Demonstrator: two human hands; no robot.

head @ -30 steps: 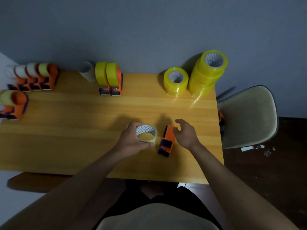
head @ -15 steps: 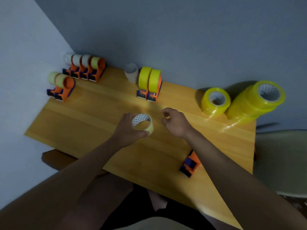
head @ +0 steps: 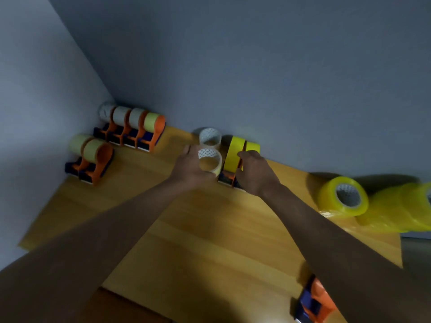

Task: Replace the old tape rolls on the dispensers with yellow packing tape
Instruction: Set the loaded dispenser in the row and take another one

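My left hand [head: 191, 167] grips an old, nearly used-up tape roll [head: 209, 162] near the table's far edge, just in front of another spent roll [head: 209, 138] by the wall. My right hand [head: 254, 172] rests on the two orange dispensers loaded with yellow tape [head: 234, 157], fingers curled over them. An empty orange and blue dispenser [head: 314, 301] lies at the near right under my right forearm. Fresh yellow packing tape rolls [head: 342, 197] sit at the far right.
A row of several orange dispensers with old pale rolls [head: 135, 127] stands in the far left corner, two more [head: 91, 157] in front of them. A stack of yellow rolls [head: 405, 208] reaches the right frame edge. The wooden table [head: 210, 229] meets walls behind and left.
Both hands moved away from me toward the wall: the left carried the old roll up to the other spent roll, the right reached the yellow-loaded dispensers. The empty dispenser stayed behind.
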